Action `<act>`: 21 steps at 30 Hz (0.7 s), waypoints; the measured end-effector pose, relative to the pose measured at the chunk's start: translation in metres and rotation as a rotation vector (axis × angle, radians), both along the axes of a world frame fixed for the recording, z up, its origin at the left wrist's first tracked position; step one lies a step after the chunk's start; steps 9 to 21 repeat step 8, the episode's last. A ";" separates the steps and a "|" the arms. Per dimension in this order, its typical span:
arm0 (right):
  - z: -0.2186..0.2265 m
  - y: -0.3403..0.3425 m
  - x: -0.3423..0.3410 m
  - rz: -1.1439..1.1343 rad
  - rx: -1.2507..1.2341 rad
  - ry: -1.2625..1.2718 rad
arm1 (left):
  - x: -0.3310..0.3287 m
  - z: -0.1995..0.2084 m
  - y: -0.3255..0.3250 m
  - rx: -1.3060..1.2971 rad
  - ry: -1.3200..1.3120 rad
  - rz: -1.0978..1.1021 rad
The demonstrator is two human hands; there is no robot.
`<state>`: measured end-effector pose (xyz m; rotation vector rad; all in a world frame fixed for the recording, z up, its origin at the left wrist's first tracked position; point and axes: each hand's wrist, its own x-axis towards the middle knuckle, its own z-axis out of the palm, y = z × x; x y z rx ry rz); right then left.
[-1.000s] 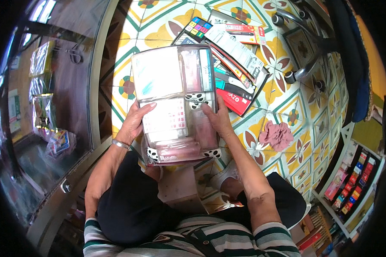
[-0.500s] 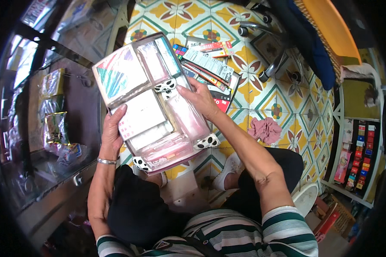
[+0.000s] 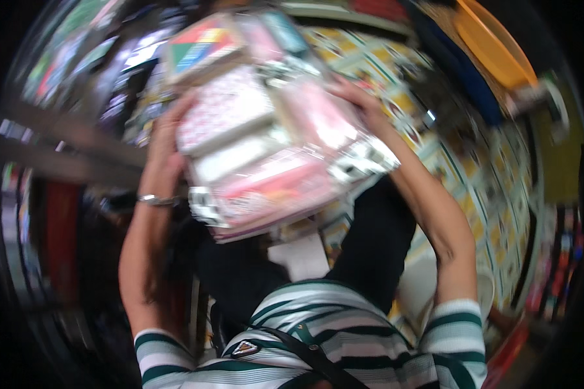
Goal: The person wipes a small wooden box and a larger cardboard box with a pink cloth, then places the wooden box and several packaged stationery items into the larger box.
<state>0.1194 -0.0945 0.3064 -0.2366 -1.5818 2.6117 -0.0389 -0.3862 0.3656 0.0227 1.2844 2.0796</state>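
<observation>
With both hands I hold up a shallow box [image 3: 272, 225] filled with plastic-wrapped packets, tilted and blurred by motion. My left hand [image 3: 169, 133] grips its left side, and my right hand [image 3: 357, 100] is closed on the right side, fingers partly hidden. Inside lie a white block with pink dots [image 3: 224, 107], a packet with coloured shapes [image 3: 204, 45], a clear pink packet [image 3: 321, 113] and a flat pink packet [image 3: 272, 185]. Black-and-white spotted wrapping [image 3: 363, 159] shows at the near right corner, and a similar spotted piece [image 3: 204, 204] at the near left.
Patterned yellow and white floor tiles [image 3: 486, 188] lie to the right. An orange chair part [image 3: 499, 48] stands at the far right. Small colourful packs [image 3: 564, 253] fill a shelf at the right edge. Dark frames and shiny goods, smeared, crowd the left side.
The box has risen closer to me and shifted slightly right, still in both hands. My view has swung; the packs and the pink scrunchie on the floor are out of sight.
</observation>
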 end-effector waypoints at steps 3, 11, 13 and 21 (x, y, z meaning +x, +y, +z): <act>0.003 0.002 0.038 0.032 -0.026 0.082 | 0.045 0.005 -0.003 0.048 -0.038 0.050; -0.029 0.052 0.077 0.110 -0.038 0.136 | 0.119 0.012 -0.009 0.029 0.081 -0.014; -0.029 0.052 0.077 0.110 -0.038 0.136 | 0.119 0.012 -0.009 0.029 0.081 -0.014; -0.029 0.052 0.077 0.110 -0.038 0.136 | 0.119 0.012 -0.009 0.029 0.081 -0.014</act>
